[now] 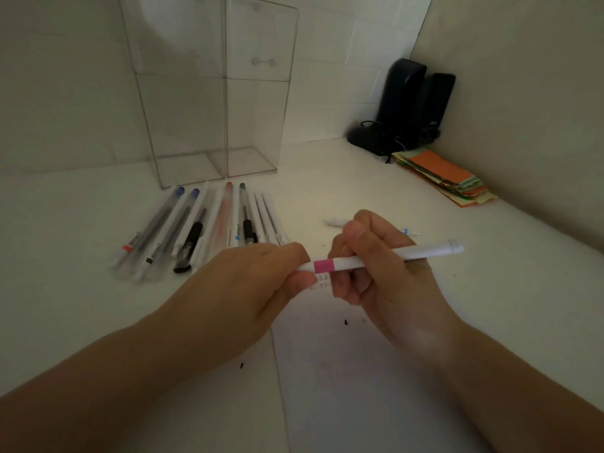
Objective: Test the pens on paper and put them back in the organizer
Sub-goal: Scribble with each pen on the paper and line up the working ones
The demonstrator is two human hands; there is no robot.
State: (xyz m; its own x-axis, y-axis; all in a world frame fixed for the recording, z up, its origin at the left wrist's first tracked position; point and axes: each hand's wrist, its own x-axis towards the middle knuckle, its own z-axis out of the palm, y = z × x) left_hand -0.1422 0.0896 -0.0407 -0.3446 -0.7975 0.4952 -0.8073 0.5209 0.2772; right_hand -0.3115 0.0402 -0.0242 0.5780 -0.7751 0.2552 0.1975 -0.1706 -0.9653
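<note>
White pen with pink band (376, 258) held level above white worktop (376, 178): my left hand (258, 282) pinches left end, my right hand (376, 269) fingers (354, 237) wrap barrel; pink band between them.

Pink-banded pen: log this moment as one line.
pink-banded pen held level | left hand grips one end | right hand grips barrel | organizer empty
</note>
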